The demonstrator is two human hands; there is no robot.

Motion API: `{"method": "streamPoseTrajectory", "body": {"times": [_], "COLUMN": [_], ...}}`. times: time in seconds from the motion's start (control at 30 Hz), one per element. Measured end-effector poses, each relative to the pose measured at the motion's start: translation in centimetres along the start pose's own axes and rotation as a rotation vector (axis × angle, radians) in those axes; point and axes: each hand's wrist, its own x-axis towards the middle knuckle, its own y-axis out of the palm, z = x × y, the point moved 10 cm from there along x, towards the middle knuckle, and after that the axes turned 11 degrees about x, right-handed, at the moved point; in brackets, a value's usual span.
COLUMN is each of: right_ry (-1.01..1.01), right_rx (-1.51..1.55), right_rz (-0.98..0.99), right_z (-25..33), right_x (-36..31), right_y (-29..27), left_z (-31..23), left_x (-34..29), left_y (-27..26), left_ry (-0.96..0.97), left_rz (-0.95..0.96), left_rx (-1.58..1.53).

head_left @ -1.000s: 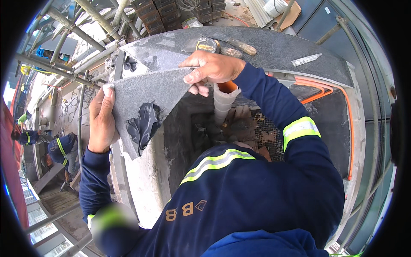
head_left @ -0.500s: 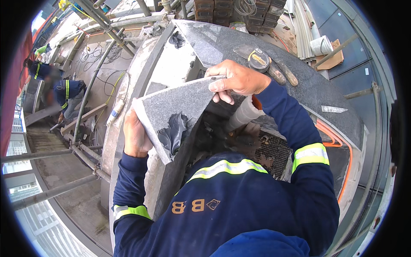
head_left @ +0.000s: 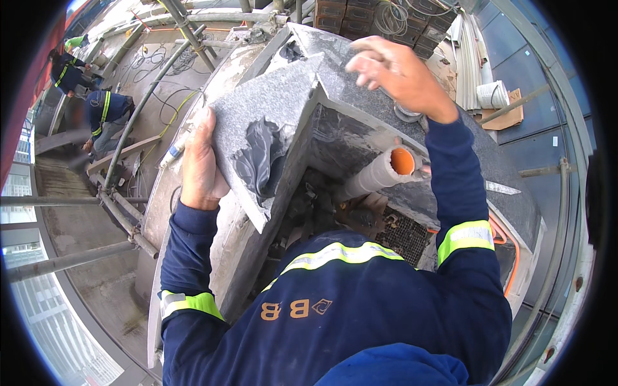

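Note:
My left hand (head_left: 201, 164) is closed on the left edge of a grey granite slab (head_left: 257, 96), its thumb along the rim. A smeared lump of dark grey adhesive paste (head_left: 257, 157) sticks to the face of the slab turned up toward me. The slab spans the left wall of an open recess, its far corner near the granite ledge (head_left: 492, 157); whether it rests fully there I cannot tell. My right hand (head_left: 402, 74) hovers over the ledge with fingers apart and slightly bent, holding nothing. A round tape measure (head_left: 407, 112) is partly hidden below that wrist.
A grey-coated pipe with an orange inside (head_left: 370, 177) rises from the recess, near a dark grate (head_left: 405, 228). Scaffold tubes (head_left: 138, 119) stand at left. Two co-workers (head_left: 106, 116) bend over beyond them. A white bucket (head_left: 492, 95) and stacked crates (head_left: 360, 19) stand farther back.
My right hand has let go of the slab's far corner and lifted away to the upper right. The slab's far end has moved farther from me. My left hand keeps its hold.

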Motion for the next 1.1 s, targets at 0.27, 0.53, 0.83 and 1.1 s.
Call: {"method": "streamPoseTrajectory", "body": {"times": [0.27,0.53,0.83,1.1], "right_ry": [0.526,0.494,0.342,0.302], "right_rx": [-0.453,-0.725,0.001,0.697], "right_rz": [-0.500,-0.324,-0.764,-0.346], "right_z": [-14.2,-14.6,-3.4,0.7], "right_x": [-21.8,-19.5,-20.4,-12.9], "right_y": [-17.8,-13.3,-12.4,11.0], "left_z": [-7.3,-6.2,-5.5,-8.7], "left_x": [1.1,4.1,3.9,3.0], "left_y": [-8.9,-5.9,-3.1,1.7], "left_ry": [0.281,0.340,0.473,0.828], "left_rz": [-0.142,-0.241,-0.376,-0.585], "left_rx": [-0.101,0.008,0.171,0.176]}}
